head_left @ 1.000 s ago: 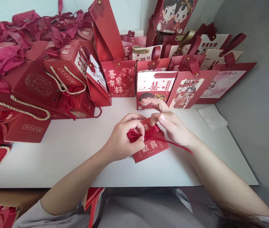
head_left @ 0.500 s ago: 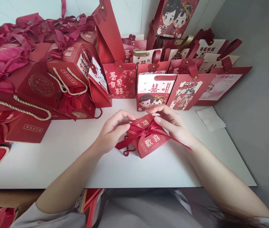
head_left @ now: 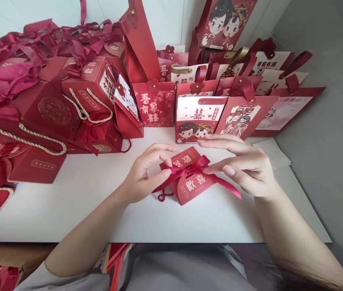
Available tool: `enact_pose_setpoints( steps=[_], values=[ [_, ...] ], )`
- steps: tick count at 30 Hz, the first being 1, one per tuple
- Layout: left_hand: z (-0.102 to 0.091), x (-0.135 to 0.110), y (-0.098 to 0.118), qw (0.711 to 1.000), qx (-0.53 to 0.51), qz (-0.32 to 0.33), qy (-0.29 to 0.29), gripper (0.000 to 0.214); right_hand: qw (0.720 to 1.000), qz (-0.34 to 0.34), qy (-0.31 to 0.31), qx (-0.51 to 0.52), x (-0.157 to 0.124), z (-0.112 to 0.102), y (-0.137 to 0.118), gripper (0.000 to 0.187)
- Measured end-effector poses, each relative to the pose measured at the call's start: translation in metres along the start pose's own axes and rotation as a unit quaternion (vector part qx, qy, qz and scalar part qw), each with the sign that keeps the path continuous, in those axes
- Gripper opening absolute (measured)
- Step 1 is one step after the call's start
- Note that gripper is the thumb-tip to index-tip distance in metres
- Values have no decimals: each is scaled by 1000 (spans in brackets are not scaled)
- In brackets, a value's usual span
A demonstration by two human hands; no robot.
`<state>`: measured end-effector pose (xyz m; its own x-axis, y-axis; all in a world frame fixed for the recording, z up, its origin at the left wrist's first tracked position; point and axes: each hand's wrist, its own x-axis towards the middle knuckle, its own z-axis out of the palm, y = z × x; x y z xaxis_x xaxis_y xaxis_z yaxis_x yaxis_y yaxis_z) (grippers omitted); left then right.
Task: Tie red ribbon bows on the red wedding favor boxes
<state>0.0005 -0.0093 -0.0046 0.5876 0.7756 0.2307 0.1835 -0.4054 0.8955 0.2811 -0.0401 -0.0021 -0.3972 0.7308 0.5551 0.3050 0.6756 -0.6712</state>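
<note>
A small red gift box (head_left: 193, 189) with pale gold characters sits on the white table, with a dark red ribbon (head_left: 187, 171) tied in a bow across its top. My left hand (head_left: 144, 173) pinches the bow's left side between thumb and index finger. On the other side, my right hand (head_left: 244, 167) has its fingers spread, the index fingertip at the bow's right loop and the thumb apart from it. One ribbon tail (head_left: 230, 189) slants down to the right below that hand. A twisted dark red cord (head_left: 164, 196) pokes out at the box's left.
Stacked red boxes (head_left: 50, 109) with ribbons and rope handles fill the left. Upright printed gift bags (head_left: 200, 117) stand along the back. White paper (head_left: 272, 153) lies by the grey wall at right. A cardboard box (head_left: 27, 258) sits below the table's front edge.
My right hand has drawn back to the right and opened its fingers, leaving the bow's right loop more exposed. My left hand stays at the bow's left side.
</note>
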Motion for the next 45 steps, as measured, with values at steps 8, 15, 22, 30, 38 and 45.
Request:
enact_pose_setpoints(
  steps=[8, 15, 22, 30, 38, 45],
  values=[
    [-1, 1, -4, 992, -111, -60, -28, 27, 995, -10, -50, -81, 1, 12, 2, 41],
    [0, 2, -5, 995, -78, -66, 12, 28, 993, 65, 54, -84, 1, 18, -13, 20],
    [1, 4, -2, 993, -86, -79, 8, 28, 965, -144, -65, -209, -1, 58, -62, 23],
    [0, 4, -2, 994, -81, -74, 18, 29, 975, -85, -90, -184, -5, 67, -57, 30],
    [0, 2, -2, 996, -19, -72, 45, 31, 990, -103, -92, 33, 3, 31, -42, 12],
    [4, 3, 4, 996, 58, -52, 40, 41, 987, -97, -125, 26, 1, 36, -40, 11]
  ],
)
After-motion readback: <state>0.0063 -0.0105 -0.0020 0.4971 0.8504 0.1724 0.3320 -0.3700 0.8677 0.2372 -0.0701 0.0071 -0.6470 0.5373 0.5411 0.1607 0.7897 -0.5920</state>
